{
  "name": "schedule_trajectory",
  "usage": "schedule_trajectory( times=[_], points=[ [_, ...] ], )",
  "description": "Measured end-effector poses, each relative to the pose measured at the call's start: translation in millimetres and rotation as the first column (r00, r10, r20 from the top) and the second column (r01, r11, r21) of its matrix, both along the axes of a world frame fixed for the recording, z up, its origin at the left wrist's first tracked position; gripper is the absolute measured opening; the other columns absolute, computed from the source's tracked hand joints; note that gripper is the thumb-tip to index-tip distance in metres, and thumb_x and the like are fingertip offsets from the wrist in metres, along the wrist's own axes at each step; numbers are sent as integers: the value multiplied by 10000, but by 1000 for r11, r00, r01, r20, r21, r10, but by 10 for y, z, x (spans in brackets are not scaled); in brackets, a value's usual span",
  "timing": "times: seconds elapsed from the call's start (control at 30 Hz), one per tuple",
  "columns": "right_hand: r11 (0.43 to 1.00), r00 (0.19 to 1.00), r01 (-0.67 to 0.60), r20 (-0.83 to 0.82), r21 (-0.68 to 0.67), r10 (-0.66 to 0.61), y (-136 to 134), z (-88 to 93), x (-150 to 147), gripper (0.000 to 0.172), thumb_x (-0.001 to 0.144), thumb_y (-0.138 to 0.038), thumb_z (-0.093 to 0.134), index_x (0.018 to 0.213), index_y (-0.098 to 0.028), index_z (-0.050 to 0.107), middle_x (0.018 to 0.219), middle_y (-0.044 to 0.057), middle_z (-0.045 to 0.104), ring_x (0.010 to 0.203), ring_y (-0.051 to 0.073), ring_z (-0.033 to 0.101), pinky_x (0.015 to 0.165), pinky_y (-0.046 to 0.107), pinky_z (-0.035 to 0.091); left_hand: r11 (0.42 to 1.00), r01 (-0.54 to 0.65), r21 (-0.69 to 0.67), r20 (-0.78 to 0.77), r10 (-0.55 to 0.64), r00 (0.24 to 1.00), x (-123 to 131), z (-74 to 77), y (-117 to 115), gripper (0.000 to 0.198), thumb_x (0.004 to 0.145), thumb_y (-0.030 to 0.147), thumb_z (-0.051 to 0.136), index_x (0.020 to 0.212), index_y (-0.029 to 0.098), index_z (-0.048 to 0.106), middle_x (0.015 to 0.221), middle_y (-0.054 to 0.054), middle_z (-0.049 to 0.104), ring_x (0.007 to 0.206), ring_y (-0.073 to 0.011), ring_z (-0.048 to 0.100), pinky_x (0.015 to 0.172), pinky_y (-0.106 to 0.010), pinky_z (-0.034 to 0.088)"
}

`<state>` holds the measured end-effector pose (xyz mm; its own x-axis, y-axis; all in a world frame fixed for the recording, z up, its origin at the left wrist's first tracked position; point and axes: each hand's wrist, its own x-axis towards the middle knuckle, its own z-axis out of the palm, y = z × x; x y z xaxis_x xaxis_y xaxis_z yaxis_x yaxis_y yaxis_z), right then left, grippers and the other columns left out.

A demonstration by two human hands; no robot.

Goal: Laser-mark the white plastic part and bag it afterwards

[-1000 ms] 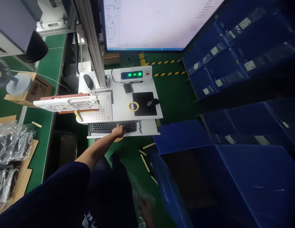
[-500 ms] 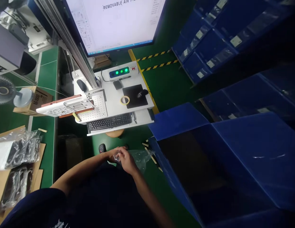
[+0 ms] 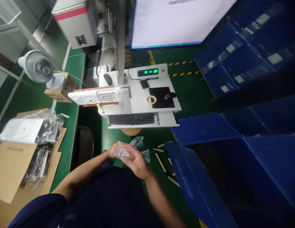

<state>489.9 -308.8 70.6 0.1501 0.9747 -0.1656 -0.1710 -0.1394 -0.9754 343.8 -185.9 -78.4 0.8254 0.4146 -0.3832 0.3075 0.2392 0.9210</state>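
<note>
Both hands meet in front of my body, over my lap. My left hand (image 3: 112, 152) and my right hand (image 3: 135, 161) are closed round a crumpled clear plastic bag (image 3: 122, 152); loose ends of the bag (image 3: 138, 141) stick out behind the fingers. Ahead stands a white workstation table (image 3: 140, 101) with a black keyboard (image 3: 131, 119) on its pull-out shelf. A white perforated part (image 3: 95, 96) lies on a fixture at the table's left side.
A tape roll (image 3: 151, 100), a mouse (image 3: 168, 96) on a black pad and a box with green lights (image 3: 148, 72) sit on the table. Blue plastic bins (image 3: 209, 177) stand to the right. Cardboard with bagged parts (image 3: 30, 126) lies left, near a fan (image 3: 38, 66). Sticks (image 3: 160, 157) litter the floor.
My left hand left the keyboard and came back to my lap. Both hands now hold the clear plastic bag, bunched tighter. The view swung left and up.
</note>
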Motion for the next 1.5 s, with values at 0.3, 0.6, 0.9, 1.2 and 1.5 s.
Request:
schedule_trajectory(
  times=[0.3,0.6,0.9,1.2,1.5],
  points=[
    [965,966,139,246,-222,-83,34,-293,-404,951,859,-703,852,1626,-252,518,1687,177,531,1574,380,498,1338,579,369,901,-432,-51,81,435,897,-1439,368,391,403,818,470,861,912,181,596,794,44,584,723,-111,515,709,-252,401],
    [867,934,198,356,-457,-25,332,199,-842,719,772,-871,802,994,-190,741,790,45,692,670,211,624,612,352,589,940,-332,75,21,332,943,-2177,588,688,554,699,557,967,927,186,625,740,82,480,687,-110,413,636,-240,300],
    [897,886,-95,374,-432,274,321,1100,-757,596,894,-678,825,1291,-238,773,1143,133,799,1080,311,766,1010,454,644,996,70,58,130,-77,989,-2469,337,557,1211,517,368,1073,1601,273,541,1246,-51,707,910,-201,703,819,-284,534],
    [914,933,-56,305,-401,190,-64,1410,-736,481,889,-637,832,1245,-313,823,1203,165,828,1123,374,801,952,579,684,963,234,136,-159,-212,964,-2412,-211,333,237,633,370,934,740,224,781,659,46,631,621,-138,580,615,-214,442],
    [741,724,631,520,-230,-454,-508,623,27,774,733,-711,874,1344,-279,677,1470,173,718,552,113,555,432,266,398,925,-324,-199,100,348,932,-2552,287,598,411,683,422,919,941,142,768,1033,-75,758,905,-196,678,877,-303,533]
  ],
)
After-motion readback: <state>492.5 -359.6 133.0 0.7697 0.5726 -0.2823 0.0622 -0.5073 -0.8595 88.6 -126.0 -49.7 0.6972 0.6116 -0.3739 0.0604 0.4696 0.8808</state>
